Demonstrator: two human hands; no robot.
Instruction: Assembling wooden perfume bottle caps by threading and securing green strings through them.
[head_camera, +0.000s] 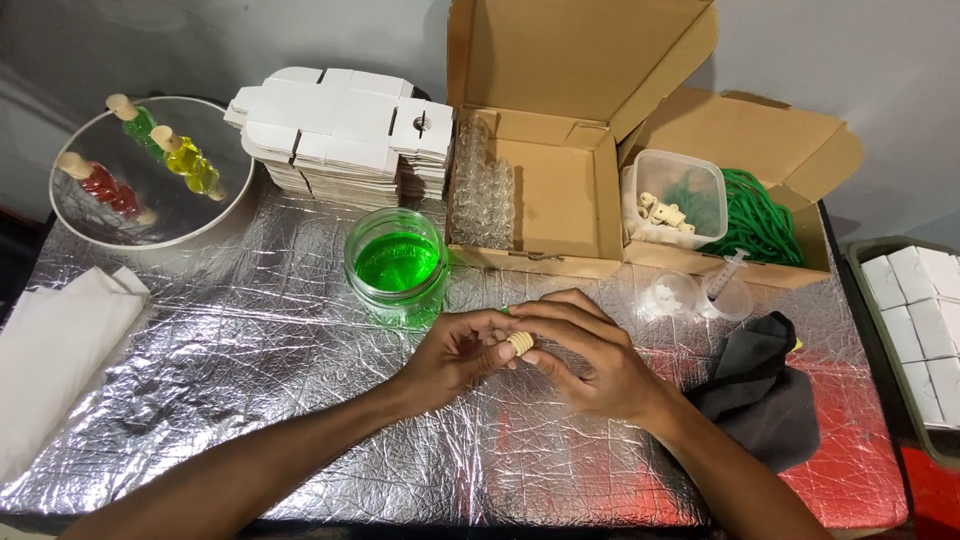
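Both forearms come in over the desk's near edge, and the hands meet above the middle of the foil-covered desk (250, 400). Left hand (455, 350) and right hand (585, 355) are pressed close together, fingers curled, and between them they pinch a small ribbed cork stopper (519, 344); a speck of green shows just above it at the fingertips, too small to identify. Which hand carries the grip cannot be told.

Just beyond the hands stands an open glass jar of green liquid (397, 265), near the left hand but apart from it. Behind the jar, along the far edge, lies a stack of flat white box blanks (345, 125). Beside that is an open cardboard box (560, 190) with clear little bottles (482, 185) packed against its left wall. A second cardboard box (770, 135) to its right holds a clear tub of corks (672, 198) and a coil of green cord (765, 220). In front of it sit small plastic cups with a syringe (727, 272).

A dark cloth (765, 395) lies touching the right wrist, towards the right edge. At the far left corner a round mirror tray (165, 215) carries red, yellow and green filled bottles. White folded paper (55, 350) overhangs the left edge. A tray of white boxes (920, 320) sits off the right edge.

Bare foil lies open between the left forearm and the paper, and along the near edge.
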